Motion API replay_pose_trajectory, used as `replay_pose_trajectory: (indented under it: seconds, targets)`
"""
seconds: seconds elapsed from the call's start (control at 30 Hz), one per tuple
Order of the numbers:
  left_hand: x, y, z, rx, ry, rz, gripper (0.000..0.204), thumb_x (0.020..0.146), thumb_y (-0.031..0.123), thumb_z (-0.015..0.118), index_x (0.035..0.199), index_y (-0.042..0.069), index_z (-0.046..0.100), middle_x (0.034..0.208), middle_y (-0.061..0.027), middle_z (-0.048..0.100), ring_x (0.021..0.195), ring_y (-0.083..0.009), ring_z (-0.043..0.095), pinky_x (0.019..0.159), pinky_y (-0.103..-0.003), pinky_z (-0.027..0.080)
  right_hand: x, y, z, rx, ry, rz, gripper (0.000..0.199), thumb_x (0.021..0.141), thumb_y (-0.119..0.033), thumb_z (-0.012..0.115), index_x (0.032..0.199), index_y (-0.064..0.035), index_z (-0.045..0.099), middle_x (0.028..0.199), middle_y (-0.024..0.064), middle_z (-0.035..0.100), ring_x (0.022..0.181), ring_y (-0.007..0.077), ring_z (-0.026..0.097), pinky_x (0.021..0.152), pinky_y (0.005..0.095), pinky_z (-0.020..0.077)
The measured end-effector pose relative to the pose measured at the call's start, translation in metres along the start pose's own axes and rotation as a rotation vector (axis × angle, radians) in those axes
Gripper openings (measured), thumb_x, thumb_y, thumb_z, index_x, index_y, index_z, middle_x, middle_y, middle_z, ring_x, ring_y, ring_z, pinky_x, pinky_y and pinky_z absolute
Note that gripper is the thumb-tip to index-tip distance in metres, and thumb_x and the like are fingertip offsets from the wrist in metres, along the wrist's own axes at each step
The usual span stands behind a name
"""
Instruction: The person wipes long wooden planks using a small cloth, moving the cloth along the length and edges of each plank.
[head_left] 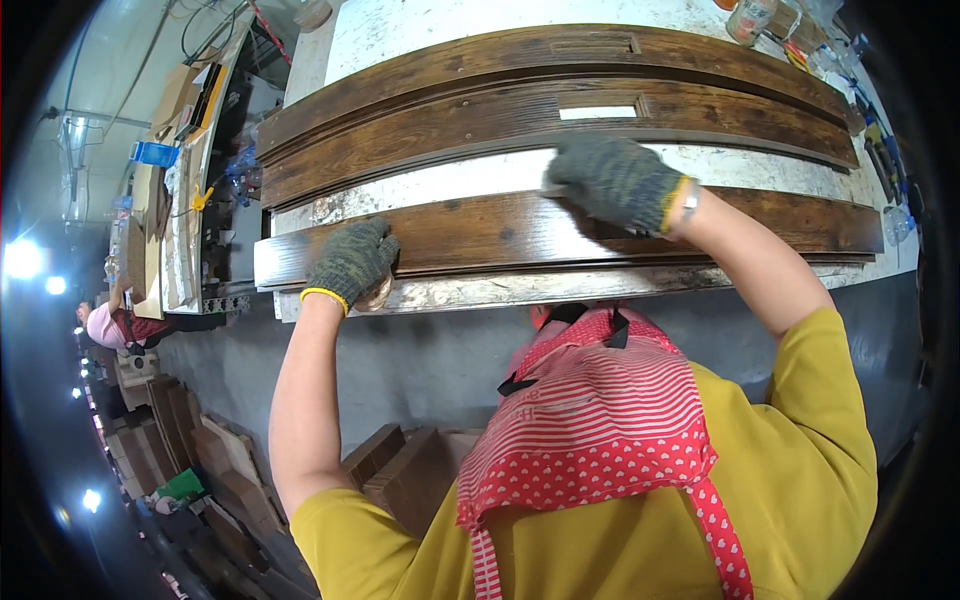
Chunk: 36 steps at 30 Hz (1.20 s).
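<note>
A long dark-brown wooden board (480, 235) lies along the near side of the white worktable (450, 293). My left hand (352, 262), in a dark green knitted glove with a yellow cuff, grips its front edge near the left end. A pale, rounded thing (377, 295) shows under that hand; its kind is unclear. My right hand (615, 185), gloved alike, is closed above the board's far edge, right of the middle. Its fingertips are slightly blurred, and whatever they hold is hidden. Glare lies on the board below it.
Two more brown boards, a middle one (420, 140) and a far one (420, 88), each with a rectangular cutout, lie beyond. A jar (750, 20) stands at the far right among clutter. Cartons (400, 475) sit on the floor behind the table's front edge. Another person (120, 325) is far left.
</note>
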<state>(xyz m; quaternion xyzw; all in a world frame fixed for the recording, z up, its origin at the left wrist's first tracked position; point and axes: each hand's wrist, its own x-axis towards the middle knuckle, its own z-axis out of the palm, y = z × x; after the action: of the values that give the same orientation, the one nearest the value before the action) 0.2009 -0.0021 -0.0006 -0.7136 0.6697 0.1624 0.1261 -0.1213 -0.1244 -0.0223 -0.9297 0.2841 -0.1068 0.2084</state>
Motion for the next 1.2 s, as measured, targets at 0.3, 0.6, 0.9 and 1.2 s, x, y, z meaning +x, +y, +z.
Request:
replay_pose_trajectory:
  seconds: [0.3,0.6,0.9,1.2]
  targets:
    - [0.016,-0.002,-0.008,0.035,-0.107,0.078,0.034,0.088,0.033,0.049,0.101,0.003,0.061,0.103,-0.0255,0.064,0.099,-0.0429,0.059,0.087,-0.049,0.046,0.001,-0.03,0.037,0.002,0.297,-0.049,0.013,0.083,-0.018,0.062,0.082,-0.0051,0.064,0.084,0.0171,0.06,0.082,0.0332,0.061,0.077,0.042,0.05]
    - [0.009,0.001,-0.015,0.008,-0.105,0.084,0.035,0.088,0.033,0.051,0.1,0.003,0.065,0.105,-0.0234,0.065,0.1,-0.0395,0.061,0.09,-0.047,0.047,-0.123,0.036,-0.036,-0.302,0.213,0.368,0.008,0.082,-0.01,0.067,0.089,-0.0067,0.068,0.085,0.0138,0.057,0.082,0.0324,0.058,0.077,0.0426,0.0481]
    - [0.013,-0.015,0.0,-0.045,-0.026,0.15,0.031,0.088,0.032,0.05,0.091,0.003,0.062,0.089,-0.0262,0.064,0.091,-0.0452,0.06,0.08,-0.051,0.046,-0.074,-0.001,0.005,-0.251,0.266,0.236,0.007,0.083,-0.015,0.062,0.084,-0.008,0.065,0.086,0.015,0.057,0.083,0.0325,0.059,0.076,0.0419,0.049]
    - [0.021,0.048,-0.031,0.122,-0.172,0.088,0.033,0.09,0.035,0.052,0.1,0.006,0.065,0.101,-0.0212,0.066,0.1,-0.0377,0.061,0.087,-0.047,0.047,-0.176,0.069,-0.06,-0.328,0.344,0.497,0.014,0.083,-0.019,0.066,0.087,-0.0047,0.065,0.083,0.0161,0.058,0.082,0.0332,0.059,0.078,0.0429,0.0489]
